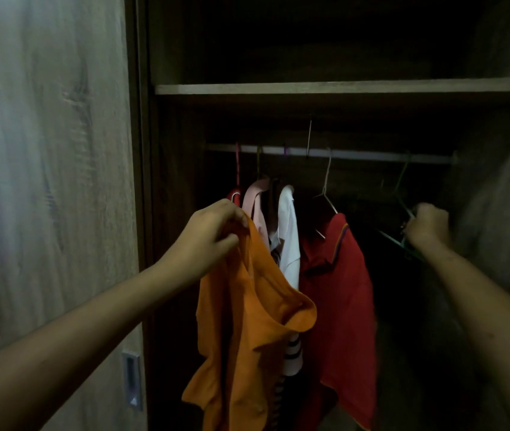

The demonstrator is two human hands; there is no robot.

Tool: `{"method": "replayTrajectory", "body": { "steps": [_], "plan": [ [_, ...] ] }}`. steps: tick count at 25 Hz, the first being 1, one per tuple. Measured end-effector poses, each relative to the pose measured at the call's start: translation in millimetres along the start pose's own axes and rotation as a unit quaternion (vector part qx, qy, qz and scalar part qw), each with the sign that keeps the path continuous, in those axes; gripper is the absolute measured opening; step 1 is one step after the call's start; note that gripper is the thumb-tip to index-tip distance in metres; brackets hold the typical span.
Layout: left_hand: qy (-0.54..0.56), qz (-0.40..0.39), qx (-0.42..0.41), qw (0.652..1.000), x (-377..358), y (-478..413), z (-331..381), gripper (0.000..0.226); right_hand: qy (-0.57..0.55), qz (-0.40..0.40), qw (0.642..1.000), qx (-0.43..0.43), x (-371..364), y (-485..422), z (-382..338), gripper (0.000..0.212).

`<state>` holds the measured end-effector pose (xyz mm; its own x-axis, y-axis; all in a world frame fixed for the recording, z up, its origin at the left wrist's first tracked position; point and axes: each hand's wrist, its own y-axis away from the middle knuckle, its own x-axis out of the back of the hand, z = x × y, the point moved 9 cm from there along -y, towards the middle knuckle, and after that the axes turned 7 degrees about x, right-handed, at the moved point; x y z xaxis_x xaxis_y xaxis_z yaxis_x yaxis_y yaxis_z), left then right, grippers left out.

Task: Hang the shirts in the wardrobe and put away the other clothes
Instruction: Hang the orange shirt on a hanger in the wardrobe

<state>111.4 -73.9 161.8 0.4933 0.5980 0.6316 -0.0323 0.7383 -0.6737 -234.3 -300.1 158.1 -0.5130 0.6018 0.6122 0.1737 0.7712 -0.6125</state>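
Pinching the collar of an orange shirt (247, 321) in the left hand (216, 227), fingers curled on the cloth, shirt dangling before the open wardrobe. Gripping a green hanger (395, 241) tight in the right hand (427, 227), fist closed round the wire, hook up at the rail (356, 154). Beyond, on that rail: pink shirt (255, 197), white shirt (289, 231), red shirt (340, 290) on a white hanger (326, 188). Above, a shelf (340, 88).

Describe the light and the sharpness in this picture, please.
Head view: dim light, the wardrobe nearly black inside; the right hand and its green hanger are smeared by motion; the left hand and the orange shirt look fairly sharp.
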Motion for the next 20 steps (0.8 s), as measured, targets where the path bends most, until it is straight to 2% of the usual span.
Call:
{"method": "replayTrajectory", "body": {
  "steps": [3, 7, 9, 11, 14, 18, 20],
  "plan": [
    [0.04, 0.017, 0.022, 0.999, -1.9, -5.1, -8.9, 0.018, -0.078, 0.023, 0.997, 0.008, -8.2, 4.6, -5.0, 0.021],
    [0.038, 0.045, 0.029, 0.998, -3.2, -5.7, -13.5, 0.016, -0.138, 0.021, 0.99, -0.01, -16.6, -0.2, -7.3, 0.022],
    [0.046, 0.039, 0.022, 0.998, -6.3, -4.1, -12.3, 0.019, -0.151, 0.035, 0.988, -0.019, -16.7, 2.0, -5.1, 0.022],
    [0.071, 0.034, 0.023, 0.997, -5.7, -3.3, -10.7, 0.031, -0.166, 0.081, 0.983, 0.003, -15.1, 15.1, -1.9, 0.022],
    [0.056, 0.007, 0.012, 0.998, -10.8, -3.2, -5.5, 0.041, -0.216, 0.152, 0.964, 0.041, -23.9, 52.0, 15.3, 0.022],
    [0.038, -0.063, -0.006, 0.997, -28.5, -4.0, -3.7, 0.044, -0.251, 0.146, 0.955, 0.068, -32.5, 94.1, 27.8, 0.026],
    [0.041, -0.094, -0.012, 0.995, -36.2, -4.0, -3.4, 0.048, -0.243, 0.175, 0.949, 0.094, -18.1, 121.9, 23.6, 0.029]
  ]
}}
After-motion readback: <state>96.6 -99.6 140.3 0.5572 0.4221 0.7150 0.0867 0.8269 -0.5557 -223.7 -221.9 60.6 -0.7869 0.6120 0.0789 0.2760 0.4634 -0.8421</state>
